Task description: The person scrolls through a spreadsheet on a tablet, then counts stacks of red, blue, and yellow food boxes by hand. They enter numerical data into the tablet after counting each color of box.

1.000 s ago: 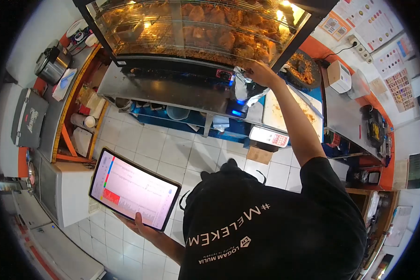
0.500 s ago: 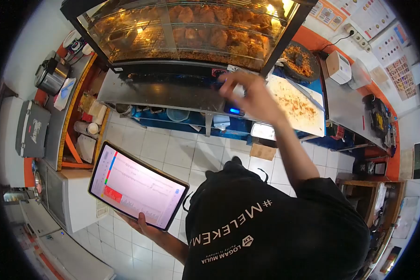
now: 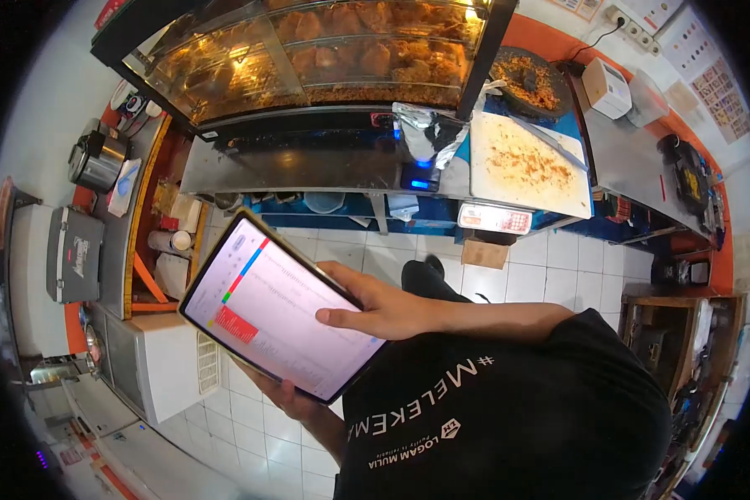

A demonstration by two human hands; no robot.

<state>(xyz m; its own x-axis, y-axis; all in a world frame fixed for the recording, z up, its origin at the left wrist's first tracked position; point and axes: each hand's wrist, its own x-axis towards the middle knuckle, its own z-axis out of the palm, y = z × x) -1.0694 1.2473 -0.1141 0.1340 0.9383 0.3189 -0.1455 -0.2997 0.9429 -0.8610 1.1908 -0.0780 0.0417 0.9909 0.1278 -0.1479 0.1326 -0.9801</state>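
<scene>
I see the tablet (image 3: 287, 304) before the torso, towards the left, its long axis slanting inward to the body. My left hand (image 3: 296, 402) pinches its near edge; my right hand (image 3: 383, 310) overlaps the far edge, thumb apart from fingers, grip unclear.

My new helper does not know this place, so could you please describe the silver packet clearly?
Look for the big lit glass cabinet full of food. Below its right end, just left of the white board with orange crumbs, is the packet, above a small blue-lit display. It is shiny and crumpled, while the board is flat and matt.
</scene>
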